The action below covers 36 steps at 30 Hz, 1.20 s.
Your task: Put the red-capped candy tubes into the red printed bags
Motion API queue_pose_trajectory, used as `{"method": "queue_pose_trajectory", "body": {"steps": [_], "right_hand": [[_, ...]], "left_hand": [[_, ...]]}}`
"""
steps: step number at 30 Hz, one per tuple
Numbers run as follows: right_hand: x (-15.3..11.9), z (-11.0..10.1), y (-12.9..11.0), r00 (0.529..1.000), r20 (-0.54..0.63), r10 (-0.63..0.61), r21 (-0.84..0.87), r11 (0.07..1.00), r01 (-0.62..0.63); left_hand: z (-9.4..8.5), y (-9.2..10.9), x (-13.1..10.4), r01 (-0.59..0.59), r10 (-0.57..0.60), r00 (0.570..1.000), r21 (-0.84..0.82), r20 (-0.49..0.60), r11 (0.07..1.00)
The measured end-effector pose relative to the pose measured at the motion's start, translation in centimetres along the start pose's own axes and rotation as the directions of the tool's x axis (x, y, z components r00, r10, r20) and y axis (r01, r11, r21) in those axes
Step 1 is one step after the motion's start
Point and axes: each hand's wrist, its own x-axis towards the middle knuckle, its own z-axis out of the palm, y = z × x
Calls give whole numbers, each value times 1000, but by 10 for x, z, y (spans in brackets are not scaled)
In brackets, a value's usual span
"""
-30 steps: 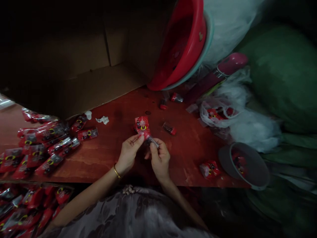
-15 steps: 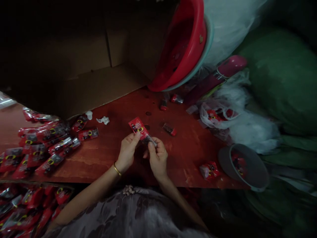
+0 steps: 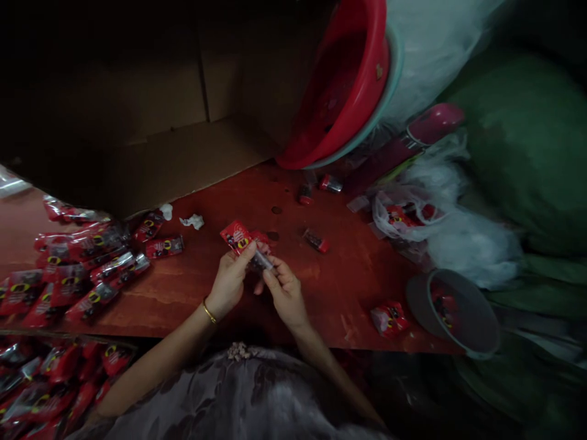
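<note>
Over the red tabletop (image 3: 202, 293), my left hand (image 3: 229, 278) pinches a small red printed packet (image 3: 235, 235) between thumb and fingers. My right hand (image 3: 285, 287) closes on the near end of a small clear tube-like piece (image 3: 262, 260), which lines up with the packet; whether it is inside the packet or is part of it, I cannot tell. Another bit of red (image 3: 263, 239) shows just behind the packet. To the right of my hands lies a small dark jar with a red cap (image 3: 316, 239), touched by neither hand.
Filled red packets (image 3: 68, 281) lie heaped at left, with more in a box (image 3: 50, 379) below. A cardboard box (image 3: 183, 159) and tilted basins (image 3: 367, 116) stand behind. On the right are a pink flask (image 3: 431, 125), a plastic bag (image 3: 408, 211) and a grey bucket (image 3: 458, 318).
Both hands have shifted slightly left. The packet has moved left and up relative to my right hand, and more of the clear tube-like piece shows between the hands.
</note>
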Motion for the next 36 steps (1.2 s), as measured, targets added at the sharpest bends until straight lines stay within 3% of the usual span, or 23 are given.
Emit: {"method": "queue_pose_trajectory", "body": {"steps": [8,12,15,18,19,21,23,25,27,28,30,32,34,36], "right_hand": [[14,1,5,994,-78,70,52,996,-66],[19,6,14,983,-141,-113,-241,968,77],[25,-3,15,966,-92,-242,-532,832,158],[34,-31,14,926,-114,-359,-730,663,167],[38,-42,15,910,-132,-392,-779,609,149],[45,-62,17,886,-138,-443,-853,508,121],[49,-70,21,883,-78,-463,-897,419,141],[51,-66,24,899,30,-436,-917,346,199],[51,-52,27,916,131,-378,-929,276,247],[51,-45,28,922,166,-351,-935,241,260],[51,-33,31,925,209,-318,-942,187,278],[52,-28,35,919,237,-316,-939,167,299],[51,-29,38,905,250,-345,-932,166,321],[50,-32,39,885,239,-401,-930,167,327]], "left_hand": [[-8,-16,-6,171,-162,977,-51,137,984],[-22,-11,-11,249,-233,959,-87,163,965],[-44,9,-14,252,-247,967,-84,68,964],[-76,43,-12,96,-123,981,-177,-148,980],[-87,55,-11,-12,-47,967,-232,-250,973],[-104,75,-8,-235,70,894,-329,-442,915],[-109,82,-6,-324,107,856,-364,-506,873],[-100,75,-5,-276,131,888,-282,-441,919],[-83,57,-4,-215,199,922,-13,-331,977],[-73,46,-3,-213,256,931,183,-262,960],[-56,26,0,-253,363,928,571,-85,781],[-47,12,5,-321,389,913,803,122,502],[-43,4,10,-389,370,887,879,276,278],[-42,1,12,-426,391,855,891,340,158]]}}
